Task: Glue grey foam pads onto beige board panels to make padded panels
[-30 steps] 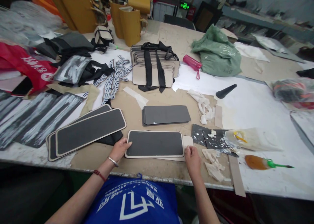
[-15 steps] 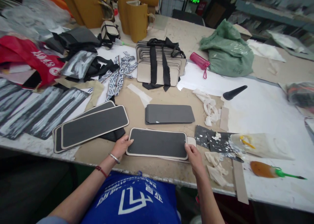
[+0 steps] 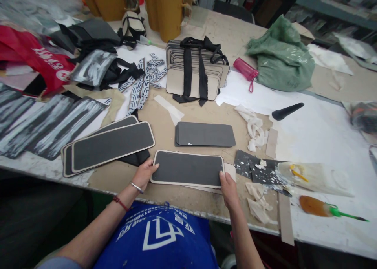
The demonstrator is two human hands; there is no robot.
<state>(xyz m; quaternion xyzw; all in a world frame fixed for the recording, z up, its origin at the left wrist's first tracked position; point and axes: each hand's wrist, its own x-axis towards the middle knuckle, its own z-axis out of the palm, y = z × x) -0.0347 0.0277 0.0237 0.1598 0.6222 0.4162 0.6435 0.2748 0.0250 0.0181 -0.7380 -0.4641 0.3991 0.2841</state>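
Observation:
A dark grey panel with a pale beige border (image 3: 188, 168) is held between both hands near the table's front edge. My left hand (image 3: 145, 174) is closed on its left end, thumb on top. At the right end, my right hand (image 3: 228, 188) pinches it the same way. A beige board (image 3: 230, 171) shows partly from under it. Just behind lies a short stack of plain dark grey panels (image 3: 206, 134). To the left, several bordered panels (image 3: 113, 146) rest overlapped at a slant.
Beige boards tied with black straps (image 3: 196, 70) stand farther back. Glue-smeared dark strips (image 3: 66, 129) lie at left. On the right are a glue bag (image 3: 318, 178), an orange bottle with a green nozzle (image 3: 313, 206), a black tapered tool (image 3: 288, 111) and a green sack (image 3: 279, 57).
The view has shifted slightly. Both hands keep hold of the bordered panel, which has moved little if at all relative to the table.

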